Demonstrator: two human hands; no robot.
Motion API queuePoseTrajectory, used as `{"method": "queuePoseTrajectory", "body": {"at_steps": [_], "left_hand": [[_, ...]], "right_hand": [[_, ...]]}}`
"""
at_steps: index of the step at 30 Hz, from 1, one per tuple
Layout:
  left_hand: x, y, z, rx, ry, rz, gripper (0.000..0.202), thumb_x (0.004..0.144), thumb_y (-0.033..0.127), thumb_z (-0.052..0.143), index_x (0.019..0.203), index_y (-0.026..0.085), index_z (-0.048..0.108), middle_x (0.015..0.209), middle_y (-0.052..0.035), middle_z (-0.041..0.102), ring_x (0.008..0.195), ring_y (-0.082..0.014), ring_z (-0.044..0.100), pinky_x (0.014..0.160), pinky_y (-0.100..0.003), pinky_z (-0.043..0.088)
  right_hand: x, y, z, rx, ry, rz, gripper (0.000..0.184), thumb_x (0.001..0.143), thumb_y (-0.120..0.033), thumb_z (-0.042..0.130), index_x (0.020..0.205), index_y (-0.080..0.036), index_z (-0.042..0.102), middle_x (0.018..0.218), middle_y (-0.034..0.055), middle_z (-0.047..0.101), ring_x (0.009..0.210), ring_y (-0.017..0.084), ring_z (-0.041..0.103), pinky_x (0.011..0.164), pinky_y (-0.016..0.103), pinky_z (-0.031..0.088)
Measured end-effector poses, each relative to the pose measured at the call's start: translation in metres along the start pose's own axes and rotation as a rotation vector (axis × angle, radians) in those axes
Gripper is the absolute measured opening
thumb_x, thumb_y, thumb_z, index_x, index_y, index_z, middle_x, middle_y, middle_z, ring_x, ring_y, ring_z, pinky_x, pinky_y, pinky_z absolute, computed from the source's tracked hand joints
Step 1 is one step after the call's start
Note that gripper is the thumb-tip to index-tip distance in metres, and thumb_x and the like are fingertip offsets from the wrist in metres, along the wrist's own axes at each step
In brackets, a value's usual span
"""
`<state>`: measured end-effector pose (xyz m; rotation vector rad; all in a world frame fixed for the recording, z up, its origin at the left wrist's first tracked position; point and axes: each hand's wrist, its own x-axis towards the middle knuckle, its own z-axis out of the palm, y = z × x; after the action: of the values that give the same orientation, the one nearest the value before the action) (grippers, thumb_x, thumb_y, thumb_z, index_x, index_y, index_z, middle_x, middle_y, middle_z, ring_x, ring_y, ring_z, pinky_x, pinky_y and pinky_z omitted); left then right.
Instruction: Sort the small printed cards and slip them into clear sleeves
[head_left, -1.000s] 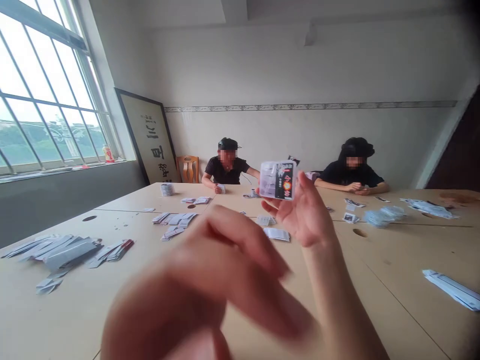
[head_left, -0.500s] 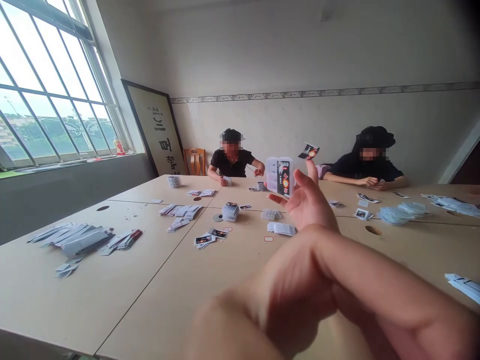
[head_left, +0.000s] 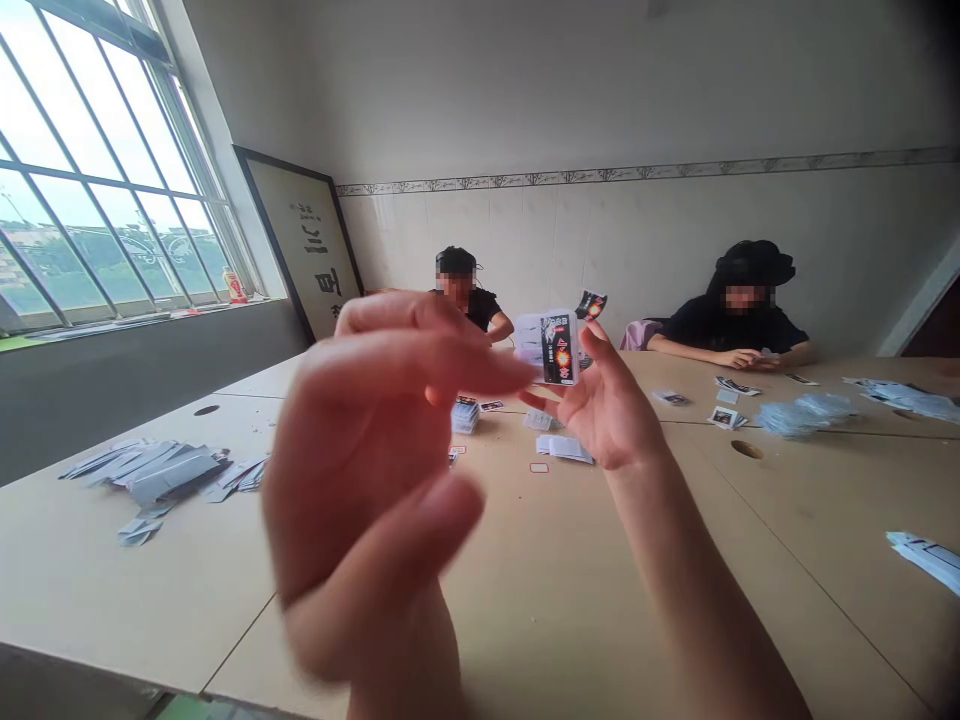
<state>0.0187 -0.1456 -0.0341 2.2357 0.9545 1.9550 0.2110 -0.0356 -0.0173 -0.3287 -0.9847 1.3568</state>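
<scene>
Glaring daylight from barred window (head_left: 101,215), dim wall (head_left: 570,110), blurred near hand (head_left: 375,440), stretched edges

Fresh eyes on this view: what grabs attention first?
First, the blurred left hand, looming in the foreground just left of centre with thumb and fingers apart. Next, slightly right of centre, the clear plastic case held up in the right hand, its black label marked with a bright orange burst. Then the glaring barred window at upper left.
</scene>
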Motion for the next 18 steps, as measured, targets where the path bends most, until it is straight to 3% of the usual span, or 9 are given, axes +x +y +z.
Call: {"method": "queuePoseTrajectory", "body": {"at_steps": [1,4,6,9,14,16,18], "left_hand": [[0.024,-0.007,0.008,-0.038,0.029,0.045,0.030,0.087,0.055,0.052,0.115,0.046,0.060,0.123,0.0039,0.064,0.124,-0.0301,0.056,0.083,-0.048,0.060],[0.076,-0.034,0.028,-0.014,-0.147,0.046,0.047,0.084,0.038,0.065,0.129,0.036,0.053,0.139,-0.0010,0.054,0.132,-0.0274,0.050,0.106,-0.046,0.051],[0.087,-0.053,0.036,0.082,-0.334,0.014,0.066,0.080,0.032,0.072,0.140,0.034,0.044,0.148,-0.0028,0.047,0.136,-0.0278,0.044,0.113,-0.046,0.045],[0.084,-0.076,0.049,0.185,-0.506,-0.018,0.084,0.074,0.030,0.079,0.146,0.035,0.037,0.147,-0.0044,0.048,0.130,-0.0290,0.050,0.106,-0.044,0.049],[0.082,-0.095,0.067,0.204,-0.434,-0.056,0.063,0.079,0.036,0.075,0.136,0.031,0.049,0.137,-0.0058,0.058,0.121,-0.0278,0.057,0.096,-0.041,0.053],[0.085,-0.099,0.070,0.207,-0.390,-0.074,0.064,0.077,0.033,0.078,0.135,0.029,0.051,0.134,-0.0065,0.059,0.122,-0.0275,0.056,0.098,-0.041,0.052],[0.087,-0.103,0.070,0.233,-0.335,-0.105,0.065,0.076,0.027,0.078,0.135,0.027,0.051,0.132,-0.0082,0.059,0.126,-0.0282,0.054,0.101,-0.042,0.051]], "right_hand": [[0.002,0.001,-0.002,-0.009,-0.015,0.039,0.075,0.078,-0.050,0.076,0.142,-0.040,0.038,0.123,0.0032,0.067,0.105,0.029,0.068,0.083,0.048,0.057],[0.009,0.005,-0.006,-0.013,-0.066,0.133,0.064,0.079,-0.057,0.073,0.132,-0.032,0.048,0.114,0.0058,0.071,0.091,0.028,0.073,0.080,0.048,0.058],[0.012,0.009,-0.009,-0.007,-0.088,0.180,0.058,0.080,-0.057,0.072,0.126,-0.029,0.051,0.107,0.0059,0.073,0.084,0.027,0.074,0.078,0.046,0.058],[0.015,0.016,-0.011,0.020,-0.112,0.203,0.050,0.081,-0.055,0.072,0.119,-0.029,0.054,0.100,0.0044,0.075,0.078,0.026,0.075,0.077,0.042,0.059],[0.021,0.025,-0.015,0.034,-0.069,0.221,0.054,0.082,-0.058,0.070,0.122,-0.025,0.055,0.095,0.0055,0.076,0.079,0.026,0.075,0.075,0.041,0.060],[0.023,0.027,-0.017,0.000,0.027,0.180,0.069,0.081,-0.058,0.071,0.137,-0.027,0.044,0.085,0.0029,0.075,0.078,0.026,0.075,0.074,0.042,0.060],[0.023,0.028,-0.017,-0.062,0.138,0.078,0.091,0.078,-0.051,0.076,0.149,-0.031,0.024,0.078,-0.0012,0.074,0.076,0.026,0.075,0.072,0.042,0.061]]}}
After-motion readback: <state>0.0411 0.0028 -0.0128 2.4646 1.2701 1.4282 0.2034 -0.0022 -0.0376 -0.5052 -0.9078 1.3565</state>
